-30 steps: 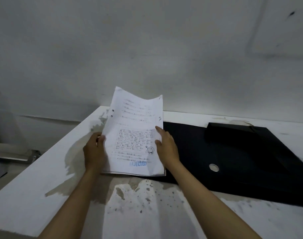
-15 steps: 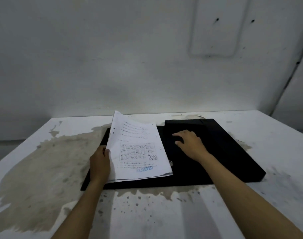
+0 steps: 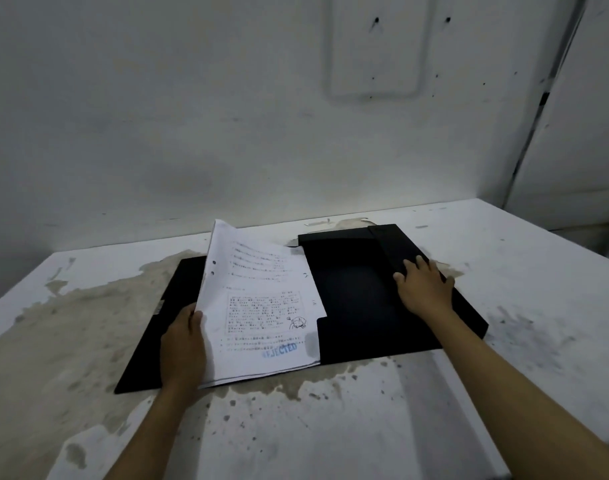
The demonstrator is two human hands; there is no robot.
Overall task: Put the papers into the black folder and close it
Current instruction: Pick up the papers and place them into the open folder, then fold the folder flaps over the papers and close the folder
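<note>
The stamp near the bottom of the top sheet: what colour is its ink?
Light blue, on the stamp; the head view shows it.

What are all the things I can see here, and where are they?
papers: one stack, white with a blue stamp, over the left half of the folder, far end lifted
folder: one, black, lying open on the table
table: one, white with worn brownish patches, against the wall
wall: one, white and scuffed, behind the table
left hand: holding the papers' left edge
right hand: flat on the folder's right side
</note>
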